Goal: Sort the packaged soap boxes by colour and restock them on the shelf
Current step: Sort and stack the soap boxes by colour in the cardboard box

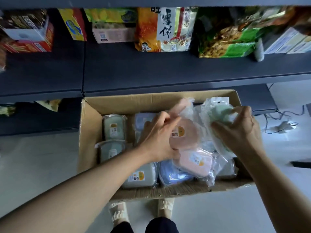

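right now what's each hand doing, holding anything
Left hand: grips a pink soap box in its wrapper.
Right hand: pinches a green soap box in its wrapper.

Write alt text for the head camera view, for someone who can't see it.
Two bare hands reach into an open cardboard box of plastic-wrapped soap boxes: the left hand holds a pink soap box, the right hand a green soap box. A dark shelf above holds snack packets.

Hands grip pink [182,134] and green soap boxes [220,113]
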Demonstrator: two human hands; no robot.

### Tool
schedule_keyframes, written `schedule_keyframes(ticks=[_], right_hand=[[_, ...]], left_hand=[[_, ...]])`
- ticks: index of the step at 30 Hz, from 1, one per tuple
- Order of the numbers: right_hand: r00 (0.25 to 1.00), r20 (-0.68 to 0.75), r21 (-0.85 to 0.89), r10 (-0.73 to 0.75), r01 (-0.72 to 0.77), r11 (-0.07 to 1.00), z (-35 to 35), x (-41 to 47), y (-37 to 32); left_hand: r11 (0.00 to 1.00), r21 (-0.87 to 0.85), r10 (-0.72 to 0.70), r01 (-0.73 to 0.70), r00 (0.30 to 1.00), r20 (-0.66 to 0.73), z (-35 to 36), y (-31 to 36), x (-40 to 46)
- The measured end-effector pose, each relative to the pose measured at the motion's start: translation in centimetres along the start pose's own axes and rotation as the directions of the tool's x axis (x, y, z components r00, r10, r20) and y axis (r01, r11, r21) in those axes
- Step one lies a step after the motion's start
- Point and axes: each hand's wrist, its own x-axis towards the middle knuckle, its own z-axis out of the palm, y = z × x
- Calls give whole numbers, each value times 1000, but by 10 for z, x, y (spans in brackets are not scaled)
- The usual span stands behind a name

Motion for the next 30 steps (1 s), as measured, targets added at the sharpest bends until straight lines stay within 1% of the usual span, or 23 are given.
schedule_keyframes(ticks=[2,5,7,9,11,13,14,15,16,18,19,21,22,23,25,26,27,28,30], right_hand=[[1000,-18,18,8,-8,1000,-7,1,4],[1000,4,20,-6,6,1000,-8,2,11],[1000,29,2,-5,5,1000,-8,2,13],[998,56,-17,-11,12,1000,-6,0,13],[997,76,-21,-29,30,999,-5,-2,8],[993,87,-18,-82,84,996,-2,-5,-3],[988,93,-23,-121,124,992,1,-7,-11],[982,100,-28,-163,166,986,5,-8,-20],[974,108,-28,-199,204,979,9,-10,-29],[956,124,-11,-267,270,963,24,-13,-49],[945,130,-6,-299,302,953,33,-14,-58],[929,153,-20,-338,344,939,52,-15,-71],[924,172,-29,-342,352,936,61,-16,-76],[919,189,-37,-345,358,933,70,-16,-80],[916,198,-62,-348,366,928,85,-14,-85],[917,199,-79,-346,367,927,91,-13,-87],[917,200,-96,-345,369,924,97,-12,-89],[916,204,-114,-345,372,921,101,-11,-91],[913,215,-144,-346,380,914,107,-9,-95]], left_hand=[[997,-44,62,-60,997,46,18,26,17],[995,55,76,-85,987,142,41,43,32],[995,6,94,-95,989,112,45,38,30],[996,-56,67,-63,996,65,37,22,21],[996,-90,6,-6,1000,6,20,2,7],[988,-102,-122,115,990,-68,4,-24,-7],[972,-97,-223,213,970,-101,-3,-38,-13],[937,-95,-346,337,932,-105,-4,-60,-17],[883,-82,-468,462,879,-88,-8,-77,-21],[761,-15,-648,648,762,4,-8,-106,-30],[713,39,-701,700,711,58,-6,-116,-35],[632,92,-773,769,618,145,10,-132,-48],[594,67,-799,802,577,167,21,-139,-53],[571,18,-809,821,559,181,34,-147,-57],[527,-82,-831,846,533,158,54,-158,-60],[503,-89,-847,860,511,150,61,-158,-59],[486,-74,-859,871,492,143,67,-159,-58],[488,-40,-862,872,489,134,71,-159,-57],[504,37,-861,863,499,103,73,-156,-53]])
